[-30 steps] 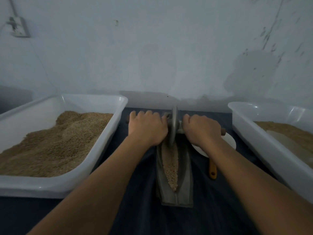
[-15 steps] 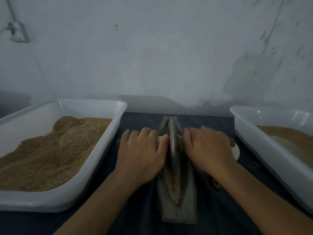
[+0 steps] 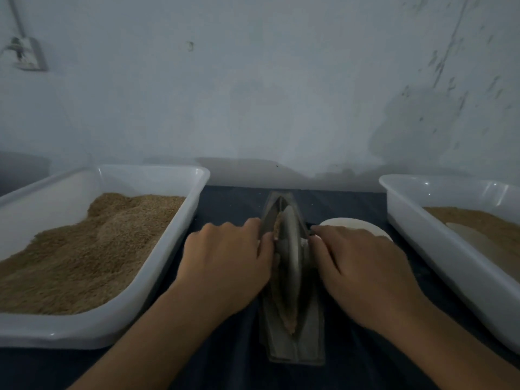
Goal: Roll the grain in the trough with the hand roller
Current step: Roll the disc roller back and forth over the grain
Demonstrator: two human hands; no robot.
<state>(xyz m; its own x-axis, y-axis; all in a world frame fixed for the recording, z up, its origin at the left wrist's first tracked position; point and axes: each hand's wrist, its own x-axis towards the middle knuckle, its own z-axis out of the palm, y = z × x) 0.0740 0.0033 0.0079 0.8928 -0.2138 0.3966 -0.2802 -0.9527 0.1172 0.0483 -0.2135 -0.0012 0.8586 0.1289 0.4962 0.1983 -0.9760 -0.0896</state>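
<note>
The narrow grey metal trough (image 3: 294, 344) points away from us; our left hand (image 3: 225, 266) and right hand (image 3: 363, 268), palms down, grip the disc-shaped grey hand roller (image 3: 291, 249) by its axle.

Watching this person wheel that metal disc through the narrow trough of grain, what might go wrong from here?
1. The thumbs of the left hand and right hand lie close beside the roller disc; a slip might pinch them against the trough.
2. Grain is heaped along the trough's left side, so a hard stroke might push some onto the dark cloth.
</note>
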